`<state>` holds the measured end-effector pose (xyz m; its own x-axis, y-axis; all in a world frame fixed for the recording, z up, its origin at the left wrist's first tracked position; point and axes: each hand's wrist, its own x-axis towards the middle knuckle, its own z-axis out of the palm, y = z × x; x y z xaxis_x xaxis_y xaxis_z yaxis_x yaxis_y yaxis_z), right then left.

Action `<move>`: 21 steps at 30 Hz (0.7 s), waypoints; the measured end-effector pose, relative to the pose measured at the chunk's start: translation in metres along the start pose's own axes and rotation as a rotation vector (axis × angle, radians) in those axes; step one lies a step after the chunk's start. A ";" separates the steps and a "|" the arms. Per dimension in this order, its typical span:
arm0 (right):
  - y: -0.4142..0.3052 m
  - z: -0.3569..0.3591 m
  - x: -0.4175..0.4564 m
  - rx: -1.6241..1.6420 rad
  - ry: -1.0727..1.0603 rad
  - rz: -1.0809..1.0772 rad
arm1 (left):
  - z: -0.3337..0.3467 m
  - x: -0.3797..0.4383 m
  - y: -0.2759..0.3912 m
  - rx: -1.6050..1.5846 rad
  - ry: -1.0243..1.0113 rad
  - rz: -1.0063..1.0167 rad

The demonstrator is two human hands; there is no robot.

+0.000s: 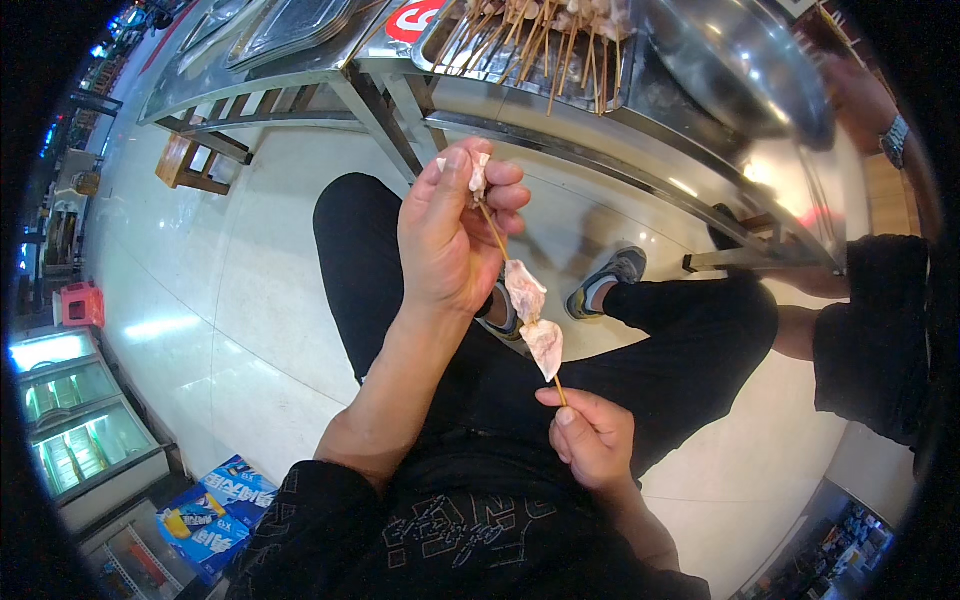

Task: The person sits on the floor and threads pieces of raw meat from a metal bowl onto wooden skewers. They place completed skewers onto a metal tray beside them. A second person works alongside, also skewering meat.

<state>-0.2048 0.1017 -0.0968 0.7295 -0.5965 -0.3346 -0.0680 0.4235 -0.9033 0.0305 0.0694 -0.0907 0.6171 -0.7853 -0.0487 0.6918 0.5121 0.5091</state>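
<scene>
Over my lap, my right hand (596, 435) pinches the lower end of a thin wooden skewer (493, 227) between thumb and fingers. Two pale pink pieces of raw meat (541, 348) are threaded on its lower half. My left hand (461, 225) is around the upper end and grips another small piece of raw meat (478, 176) there. The skewer's tip is hidden by that piece and the fingers. Bare skewer shows between the left hand and the threaded pieces.
Ahead stands a steel table (517, 135) bearing a metal tray (480, 71) of skewered meat, a large steel bowl (742, 67) and stacked trays (292, 30). A person's arm with a watch (894, 141) is at right. A wooden stool (187, 165) stands left; blue cartons (217, 517) lie lower left.
</scene>
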 end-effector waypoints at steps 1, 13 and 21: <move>0.001 0.000 0.000 0.083 -0.015 0.011 | 0.000 0.000 0.000 -0.007 -0.002 -0.004; 0.005 -0.015 0.002 0.275 -0.073 0.007 | -0.001 0.004 0.021 0.024 -0.157 -0.199; 0.008 -0.014 -0.002 0.146 -0.074 0.004 | -0.006 0.006 0.015 0.196 -0.285 -0.037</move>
<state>-0.2157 0.0967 -0.1072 0.7782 -0.5448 -0.3124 0.0244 0.5234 -0.8518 0.0464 0.0745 -0.0885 0.4442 -0.8819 0.1576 0.6097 0.4265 0.6681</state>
